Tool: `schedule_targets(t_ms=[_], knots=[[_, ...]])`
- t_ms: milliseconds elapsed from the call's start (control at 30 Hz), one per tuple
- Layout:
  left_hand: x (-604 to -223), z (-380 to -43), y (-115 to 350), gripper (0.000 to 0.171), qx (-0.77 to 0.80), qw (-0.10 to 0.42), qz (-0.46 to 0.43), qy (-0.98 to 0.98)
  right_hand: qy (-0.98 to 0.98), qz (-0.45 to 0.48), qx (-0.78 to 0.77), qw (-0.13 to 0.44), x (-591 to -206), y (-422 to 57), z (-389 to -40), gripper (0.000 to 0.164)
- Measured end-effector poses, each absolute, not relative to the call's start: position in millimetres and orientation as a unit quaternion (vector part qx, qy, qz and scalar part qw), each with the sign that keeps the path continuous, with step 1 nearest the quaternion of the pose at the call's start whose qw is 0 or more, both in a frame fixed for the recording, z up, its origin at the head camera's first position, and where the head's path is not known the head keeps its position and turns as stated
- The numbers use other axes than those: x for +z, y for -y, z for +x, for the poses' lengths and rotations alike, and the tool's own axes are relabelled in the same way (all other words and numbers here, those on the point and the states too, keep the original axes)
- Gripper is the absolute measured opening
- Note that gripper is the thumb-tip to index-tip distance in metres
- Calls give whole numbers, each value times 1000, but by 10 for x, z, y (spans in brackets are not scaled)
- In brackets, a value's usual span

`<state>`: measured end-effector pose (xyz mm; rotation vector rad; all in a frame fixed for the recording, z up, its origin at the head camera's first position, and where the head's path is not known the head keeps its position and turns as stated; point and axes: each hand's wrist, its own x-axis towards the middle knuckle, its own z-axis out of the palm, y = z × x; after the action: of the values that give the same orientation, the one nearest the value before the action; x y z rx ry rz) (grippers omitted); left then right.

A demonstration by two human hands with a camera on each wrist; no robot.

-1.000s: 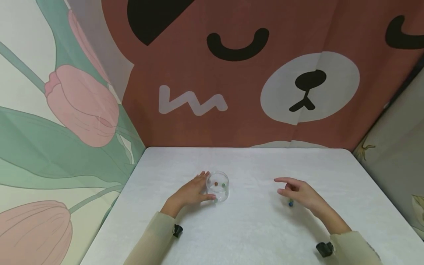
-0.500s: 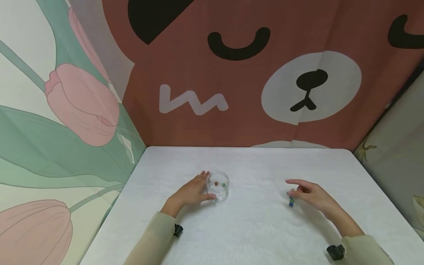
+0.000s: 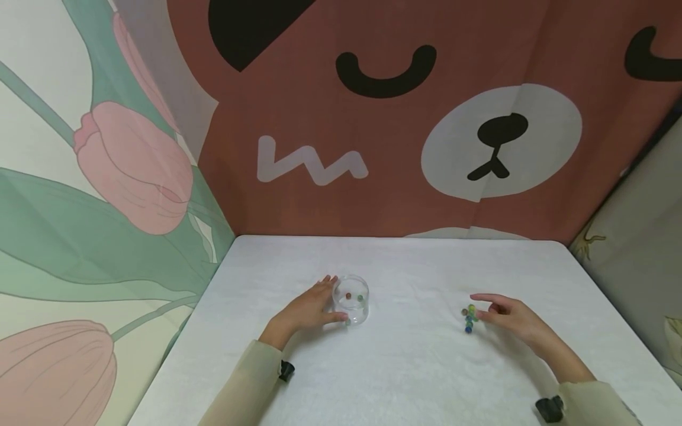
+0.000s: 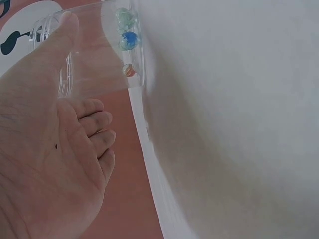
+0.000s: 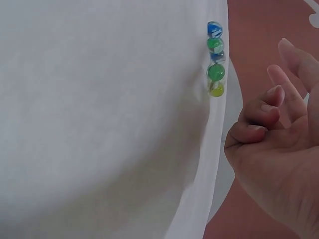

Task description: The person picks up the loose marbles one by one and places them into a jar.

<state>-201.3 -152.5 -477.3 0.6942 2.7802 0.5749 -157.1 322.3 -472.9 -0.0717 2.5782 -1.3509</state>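
Observation:
My left hand (image 3: 311, 307) holds a clear cup (image 3: 357, 316) upright on the table, thumb at its near side and fingers at the far side. Several glass marbles lie at the bottom of the cup; in the left wrist view an orange-streaked marble (image 4: 129, 70) and a blue one (image 4: 129, 40) show through the wall. On the right, a small cluster of loose marbles sits on the cloth, with a dark blue marble (image 3: 468, 329) nearest me. Just right of this cluster is my right hand (image 3: 511, 316), index finger extended, other fingers curled loosely, nothing held.
A white cloth-covered table (image 3: 405, 367) lies under both hands. Behind it hangs a brown backdrop (image 3: 298, 207) with a bear face, and a tulip-print curtain (image 3: 53, 236) stands along the left side. Each wrist wears a small black camera.
My right hand has drawn back to the right, uncovering the cluster of marbles beneath it. The left hand and the cup have stayed in place.

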Motion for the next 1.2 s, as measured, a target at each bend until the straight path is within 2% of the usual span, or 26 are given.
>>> schedule_targets(t_ms=[633, 1200], knots=[[-4778, -2017, 1516, 101, 194, 110, 236, -946, -901, 26, -404, 156, -4860, -3338, -1641, 59], [-4766, -2016, 1526, 103, 194, 113, 237, -945, -927, 11, -347, 143, -4929, -3326, -1698, 51]])
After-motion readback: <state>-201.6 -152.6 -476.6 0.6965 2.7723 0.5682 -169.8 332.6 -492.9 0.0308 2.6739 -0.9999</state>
